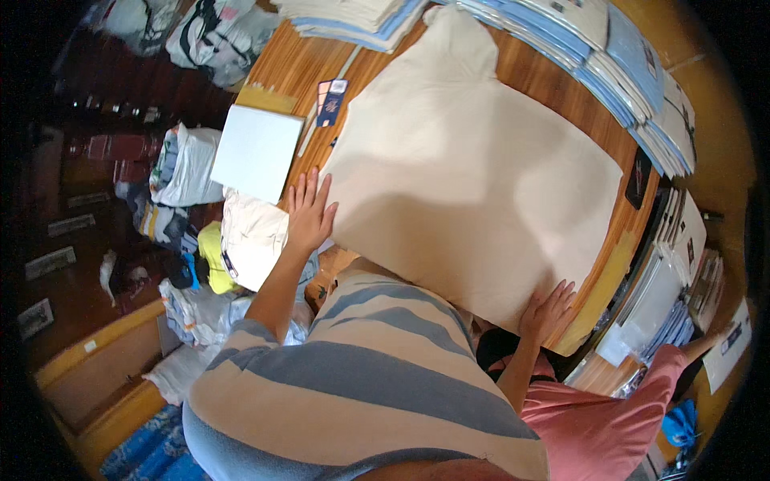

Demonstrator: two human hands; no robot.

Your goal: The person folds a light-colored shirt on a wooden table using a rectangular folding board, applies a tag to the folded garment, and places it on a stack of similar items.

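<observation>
Left hand and right hand lie spread at the edges of the garment; uneven pull could crease it.

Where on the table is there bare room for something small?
Bare wood shows at upper left, between the folded stack and white board, beside the tags; a narrower strip separates the cream garment from the packaged stacks at upper right. The garment crowds the middle, with left hand and right hand by its near corners.
</observation>
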